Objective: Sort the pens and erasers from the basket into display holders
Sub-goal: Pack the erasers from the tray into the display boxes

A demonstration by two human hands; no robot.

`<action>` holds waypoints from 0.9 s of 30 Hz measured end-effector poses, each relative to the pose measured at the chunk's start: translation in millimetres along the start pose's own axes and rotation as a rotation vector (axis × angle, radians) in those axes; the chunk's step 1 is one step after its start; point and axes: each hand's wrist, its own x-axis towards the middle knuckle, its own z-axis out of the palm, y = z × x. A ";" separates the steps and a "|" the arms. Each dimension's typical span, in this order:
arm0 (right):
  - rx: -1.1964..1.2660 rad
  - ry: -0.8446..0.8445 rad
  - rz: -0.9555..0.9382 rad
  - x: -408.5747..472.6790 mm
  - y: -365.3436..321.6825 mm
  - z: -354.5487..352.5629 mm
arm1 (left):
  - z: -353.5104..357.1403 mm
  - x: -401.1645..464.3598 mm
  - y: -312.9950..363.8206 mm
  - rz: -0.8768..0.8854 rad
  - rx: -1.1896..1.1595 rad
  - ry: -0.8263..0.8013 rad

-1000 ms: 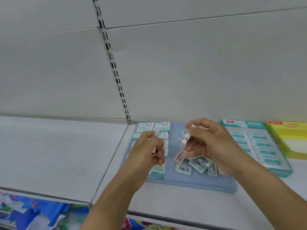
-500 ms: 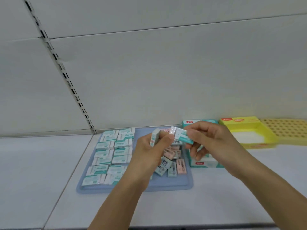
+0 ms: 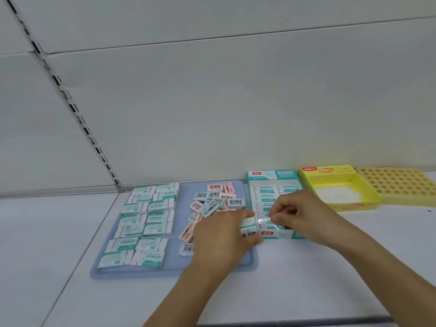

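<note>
Erasers (image 3: pixel 248 224) sit gripped in your left hand (image 3: pixel 221 234) at frame centre; your right hand (image 3: pixel 298 214) pinches one's wrapper, hiding the teal display box's (image 3: pixel 271 176) front rows.

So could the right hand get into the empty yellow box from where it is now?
Probably yes. The right hand pinches an eraser over the teal box; the yellow box sits just to its right, open-topped, with nothing between them.

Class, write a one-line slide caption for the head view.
Both hands hold teal-and-white erasers at the teal display box.
</note>
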 end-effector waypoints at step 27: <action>0.671 0.132 -0.126 -22.1 -23.9 -16.1 | -15.5 5.5 7.4 -0.176 -1.202 -0.141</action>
